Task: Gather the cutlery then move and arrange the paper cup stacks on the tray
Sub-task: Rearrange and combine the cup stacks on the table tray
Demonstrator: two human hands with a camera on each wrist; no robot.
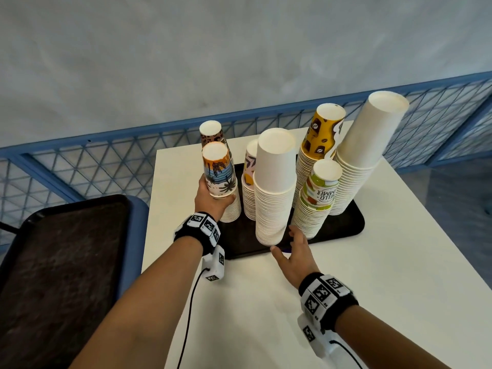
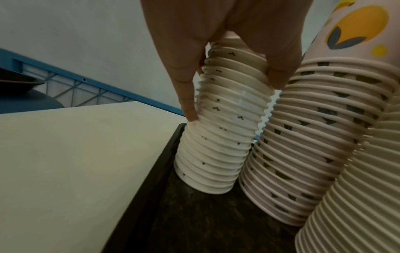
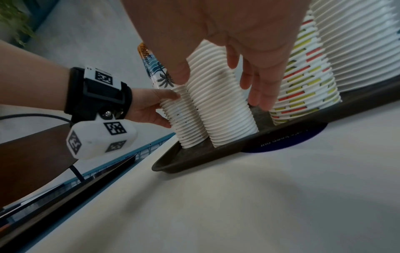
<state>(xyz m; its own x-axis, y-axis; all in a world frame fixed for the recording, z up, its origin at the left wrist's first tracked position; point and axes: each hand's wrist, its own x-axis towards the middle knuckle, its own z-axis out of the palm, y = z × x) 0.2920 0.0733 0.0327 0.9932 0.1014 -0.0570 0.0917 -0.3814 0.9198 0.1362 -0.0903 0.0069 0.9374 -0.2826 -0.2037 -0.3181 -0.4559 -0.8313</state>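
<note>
A black tray (image 1: 343,225) on the white table (image 1: 372,288) carries several upside-down paper cup stacks. My left hand (image 1: 215,201) grips the palm-tree printed stack (image 1: 219,171) at the tray's left end; in the left wrist view its fingers (image 2: 188,95) curl round the ribbed rims (image 2: 216,137) while the base stands on the tray. My right hand (image 1: 290,246) is open at the foot of the plain white stack (image 1: 274,187) by the tray's front rim. Its thumb and straight fingers (image 3: 259,92) lie on either side of that stack (image 3: 223,106). No cutlery is in view.
Also on the tray stand a tall white stack (image 1: 367,145), a yellow coffee-bean stack (image 1: 319,137), a green lettered stack (image 1: 319,198), a pink stack (image 1: 250,182) and a spotted stack (image 1: 211,131). A second dark tray (image 1: 61,262) sits left of the table. A blue mesh fence (image 1: 106,161) runs behind.
</note>
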